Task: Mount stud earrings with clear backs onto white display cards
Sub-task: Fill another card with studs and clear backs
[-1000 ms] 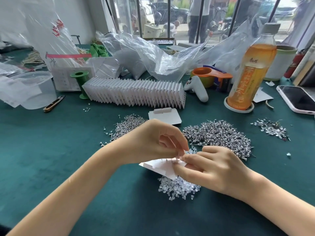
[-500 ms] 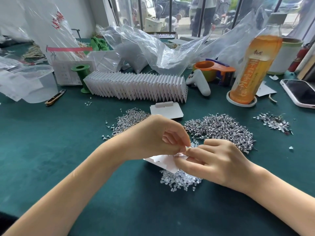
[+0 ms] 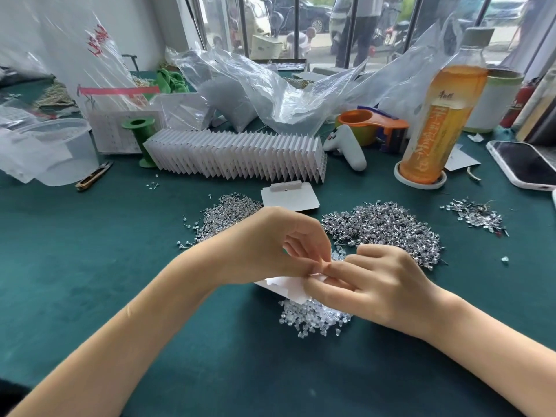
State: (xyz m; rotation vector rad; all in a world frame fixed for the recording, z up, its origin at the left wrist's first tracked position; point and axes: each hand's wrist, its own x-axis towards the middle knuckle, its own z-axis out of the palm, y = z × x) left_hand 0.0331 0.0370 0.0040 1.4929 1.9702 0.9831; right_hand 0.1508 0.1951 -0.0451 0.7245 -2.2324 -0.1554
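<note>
My left hand [image 3: 270,248] and my right hand [image 3: 376,284] meet over a white display card [image 3: 285,285], held just above the green table. Both pinch at the card's upper edge; the fingertips touch, and whatever small part is between them is hidden. A heap of clear backs [image 3: 313,317] lies under the card. Silver stud earrings sit in a big pile [image 3: 388,227] to the right and a smaller pile [image 3: 228,212] to the left. A blank card [image 3: 290,198] lies beyond my hands.
A long row of folded white cards [image 3: 237,155] stands across the back. An orange drink bottle [image 3: 436,121] on a coaster, a phone [image 3: 526,164], a tape dispenser [image 3: 373,124], a green spool [image 3: 141,139], a clear tub [image 3: 48,152], snips [image 3: 93,176] and plastic bags [image 3: 270,94] surround it.
My hands stay pinched on the card. The view has tilted slightly, so everything sits a little higher in frame.
</note>
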